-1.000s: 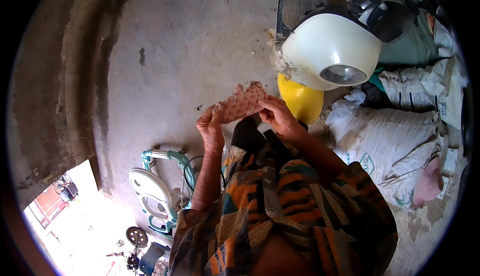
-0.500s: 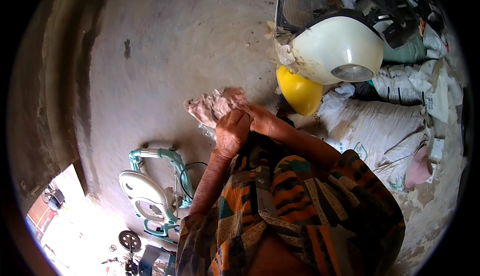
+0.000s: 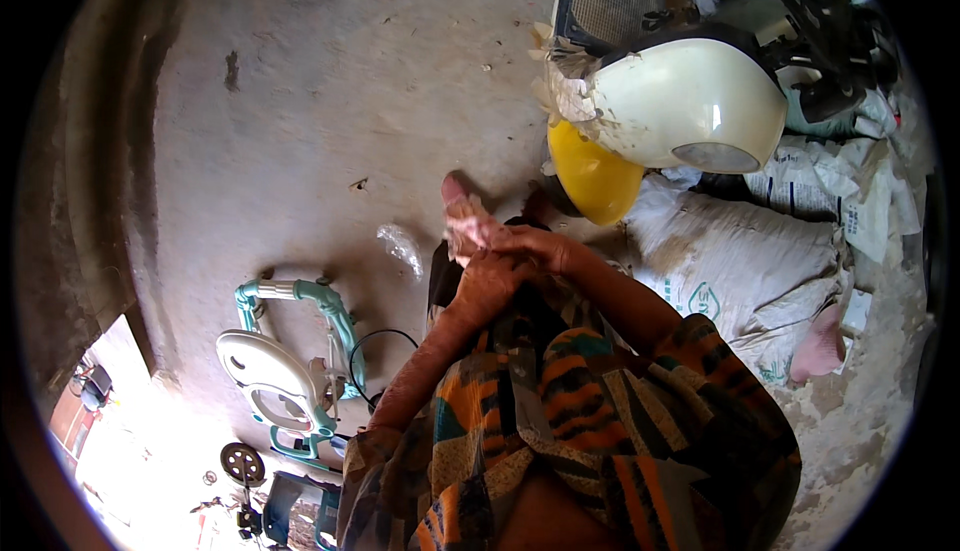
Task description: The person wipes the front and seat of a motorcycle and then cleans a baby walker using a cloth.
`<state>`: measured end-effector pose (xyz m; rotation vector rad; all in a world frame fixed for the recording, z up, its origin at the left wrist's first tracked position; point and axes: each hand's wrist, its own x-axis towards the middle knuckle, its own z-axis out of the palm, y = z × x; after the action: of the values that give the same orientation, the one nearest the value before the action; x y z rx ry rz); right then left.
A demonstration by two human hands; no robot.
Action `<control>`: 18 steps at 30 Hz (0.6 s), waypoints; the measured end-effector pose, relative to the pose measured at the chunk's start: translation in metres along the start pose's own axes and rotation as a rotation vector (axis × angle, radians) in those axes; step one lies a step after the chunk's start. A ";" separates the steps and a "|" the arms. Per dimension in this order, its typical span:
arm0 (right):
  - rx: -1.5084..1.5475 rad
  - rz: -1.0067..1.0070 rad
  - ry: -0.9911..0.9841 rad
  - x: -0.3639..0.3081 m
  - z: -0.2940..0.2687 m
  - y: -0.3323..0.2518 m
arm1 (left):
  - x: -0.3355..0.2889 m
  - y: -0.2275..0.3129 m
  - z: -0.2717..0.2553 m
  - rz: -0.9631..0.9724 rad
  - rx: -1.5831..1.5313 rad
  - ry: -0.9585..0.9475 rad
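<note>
Here, the concrete floor [image 3: 330, 81] fills most of the view, with a pile of white sacks [image 3: 740, 261] lying along its right side. Above the sacks a large cream bowl [image 3: 690, 101] rests tilted on a dark crate [image 3: 610, 1], and a yellow bowl [image 3: 592, 173] sits just below it, touching the sacks. At lower left stands a teal and white child's walker [image 3: 285, 361]; a crumpled clear plastic scrap [image 3: 400, 246] lies on the floor between it and the hands. At centre, both forearms rise from patterned sleeves. The left hand [image 3: 490, 286] and right hand [image 3: 535, 248] are pressed together, both closed around a folded pinkish cloth [image 3: 462, 216], whose end sticks up above the fingers, well above the floor and left of the yellow bowl.
</note>
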<state>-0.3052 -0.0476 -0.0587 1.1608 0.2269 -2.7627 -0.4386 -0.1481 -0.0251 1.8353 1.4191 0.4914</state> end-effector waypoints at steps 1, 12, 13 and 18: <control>-0.090 0.058 0.094 0.003 -0.012 0.004 | 0.002 -0.001 0.007 0.096 0.026 0.065; -1.876 -0.982 0.715 0.021 -0.111 -0.046 | -0.064 -0.051 0.145 -0.627 0.009 0.010; -2.039 -0.938 0.670 0.022 -0.119 -0.052 | -0.068 -0.054 0.156 -0.630 0.030 -0.019; -2.705 -0.536 0.695 0.024 -0.227 -0.048 | -0.083 -0.048 0.201 -0.650 0.061 -0.029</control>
<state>-0.1726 0.0410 -0.2288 0.5663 2.7137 0.0427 -0.3562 -0.2864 -0.1792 1.3038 1.9064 0.0889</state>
